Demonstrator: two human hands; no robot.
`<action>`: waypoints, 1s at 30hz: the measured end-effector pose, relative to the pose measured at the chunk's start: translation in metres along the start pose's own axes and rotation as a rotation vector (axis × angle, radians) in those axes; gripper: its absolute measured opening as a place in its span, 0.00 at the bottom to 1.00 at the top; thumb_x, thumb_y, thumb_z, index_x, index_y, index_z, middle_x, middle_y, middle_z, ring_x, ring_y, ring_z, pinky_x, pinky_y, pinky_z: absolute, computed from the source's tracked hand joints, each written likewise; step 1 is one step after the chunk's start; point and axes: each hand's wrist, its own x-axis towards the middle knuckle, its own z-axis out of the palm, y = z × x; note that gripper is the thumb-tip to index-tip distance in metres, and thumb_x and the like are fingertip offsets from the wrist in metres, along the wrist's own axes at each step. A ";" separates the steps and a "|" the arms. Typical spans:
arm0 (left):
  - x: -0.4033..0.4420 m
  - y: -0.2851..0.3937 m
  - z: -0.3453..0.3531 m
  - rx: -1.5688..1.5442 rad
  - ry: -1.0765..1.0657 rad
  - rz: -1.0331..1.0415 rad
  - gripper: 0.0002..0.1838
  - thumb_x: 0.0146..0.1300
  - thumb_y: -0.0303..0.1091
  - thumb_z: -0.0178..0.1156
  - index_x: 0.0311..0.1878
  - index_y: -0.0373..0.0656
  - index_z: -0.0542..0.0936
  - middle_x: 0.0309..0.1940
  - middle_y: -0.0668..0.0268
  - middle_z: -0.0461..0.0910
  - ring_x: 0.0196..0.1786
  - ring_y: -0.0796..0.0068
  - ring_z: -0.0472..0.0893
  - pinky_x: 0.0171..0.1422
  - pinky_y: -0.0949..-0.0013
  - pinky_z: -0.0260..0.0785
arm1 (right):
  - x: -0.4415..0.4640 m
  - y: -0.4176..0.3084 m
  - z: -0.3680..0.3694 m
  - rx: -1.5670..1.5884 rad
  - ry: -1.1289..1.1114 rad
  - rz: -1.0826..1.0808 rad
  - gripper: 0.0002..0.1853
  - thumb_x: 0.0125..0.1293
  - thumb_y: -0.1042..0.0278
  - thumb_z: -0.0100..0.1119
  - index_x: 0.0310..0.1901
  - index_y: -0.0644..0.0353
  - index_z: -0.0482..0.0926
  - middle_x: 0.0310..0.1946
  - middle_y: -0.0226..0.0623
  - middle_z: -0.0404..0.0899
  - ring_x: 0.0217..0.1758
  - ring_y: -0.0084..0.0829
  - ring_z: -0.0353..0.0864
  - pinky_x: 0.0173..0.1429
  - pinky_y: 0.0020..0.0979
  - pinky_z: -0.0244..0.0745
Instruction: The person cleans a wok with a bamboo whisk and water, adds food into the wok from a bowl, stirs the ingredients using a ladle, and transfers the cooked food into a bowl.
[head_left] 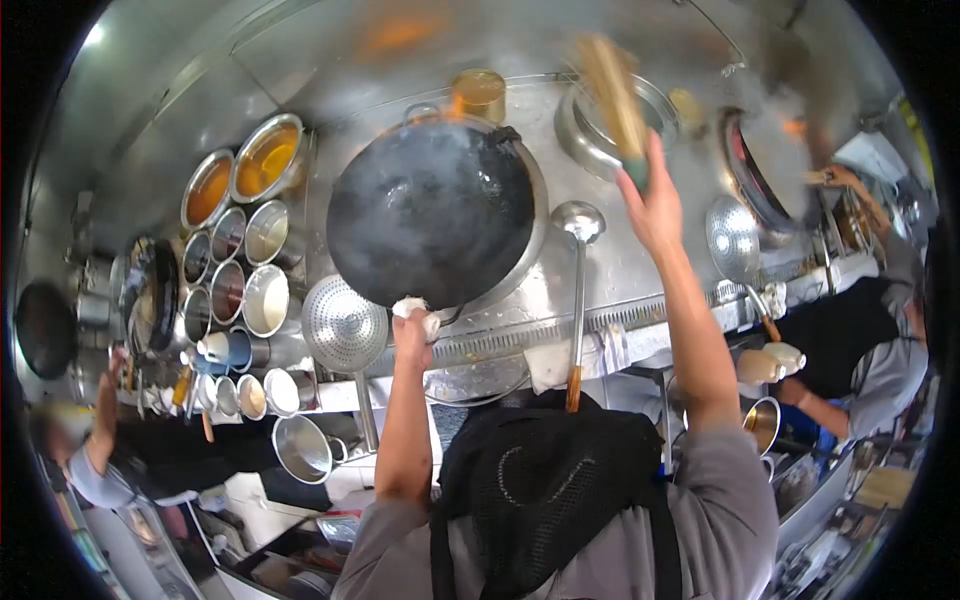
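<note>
My left hand point(412, 340) is closed around a folded white cloth point(410, 306) at the near rim of a large black wok point(430, 225). The wok is tilted on the burner, and pale steam hangs over it. My right hand point(657, 205) grips a bamboo wok brush point(617, 100) by its green-banded end. Its bristles point up and are blurred, above a round steel pot point(572, 135) at the back. A long ladle point(578, 260) with a wooden handle end lies between my arms. Left of the wok rests a perforated strainer point(345, 322).
Bowls of orange liquid point(268, 160) and several steel seasoning tins point(267, 300) stand at left. A brass-coloured can point(479, 95) sits behind the wok. Co-workers stand on both sides, one with an apron point(835, 330) at right. Another strainer point(733, 240) lies near that person.
</note>
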 end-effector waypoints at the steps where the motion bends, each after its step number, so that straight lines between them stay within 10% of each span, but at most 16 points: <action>1: -0.002 -0.005 0.004 -0.034 -0.017 0.019 0.18 0.62 0.27 0.57 0.56 0.45 0.70 0.40 0.66 0.78 0.37 0.72 0.81 0.33 0.66 0.75 | -0.028 0.012 -0.011 0.021 0.037 -0.031 0.39 0.68 0.59 0.62 0.76 0.57 0.54 0.66 0.58 0.70 0.66 0.55 0.73 0.68 0.42 0.69; 7: -0.032 0.016 0.008 -0.118 -0.020 -0.131 0.17 0.74 0.46 0.55 0.59 0.49 0.71 0.51 0.66 0.77 0.51 0.68 0.79 0.46 0.54 0.77 | -0.243 0.103 -0.056 -0.173 -0.490 0.659 0.47 0.58 0.64 0.65 0.77 0.57 0.52 0.46 0.62 0.81 0.46 0.60 0.83 0.50 0.50 0.77; 11: -0.035 0.024 0.008 -0.156 -0.063 -0.171 0.17 0.75 0.42 0.52 0.60 0.42 0.71 0.52 0.62 0.76 0.51 0.64 0.78 0.53 0.50 0.79 | -0.234 0.132 -0.079 -0.100 -0.459 0.531 0.50 0.51 0.66 0.69 0.76 0.60 0.54 0.32 0.58 0.83 0.34 0.46 0.84 0.44 0.43 0.78; 20: -0.026 0.028 0.008 -0.189 -0.118 -0.234 0.12 0.72 0.37 0.57 0.54 0.45 0.74 0.45 0.67 0.78 0.51 0.68 0.78 0.64 0.50 0.76 | -0.192 0.094 -0.086 -0.164 -0.319 0.280 0.48 0.58 0.64 0.68 0.77 0.57 0.52 0.43 0.65 0.82 0.46 0.63 0.82 0.49 0.49 0.76; 25: -0.011 0.016 0.018 0.067 -0.055 -0.062 0.09 0.65 0.27 0.53 0.48 0.42 0.74 0.35 0.61 0.79 0.30 0.71 0.80 0.22 0.67 0.71 | -0.244 0.117 -0.079 -0.135 -0.625 0.557 0.39 0.58 0.59 0.66 0.72 0.59 0.65 0.50 0.66 0.79 0.53 0.61 0.81 0.56 0.48 0.76; 30: -0.025 -0.024 0.018 0.168 -0.033 0.049 0.14 0.63 0.27 0.55 0.52 0.42 0.71 0.34 0.63 0.77 0.35 0.70 0.80 0.28 0.65 0.73 | -0.274 0.118 -0.071 -0.143 -0.478 0.466 0.42 0.61 0.62 0.66 0.74 0.61 0.59 0.52 0.65 0.79 0.54 0.62 0.79 0.57 0.50 0.74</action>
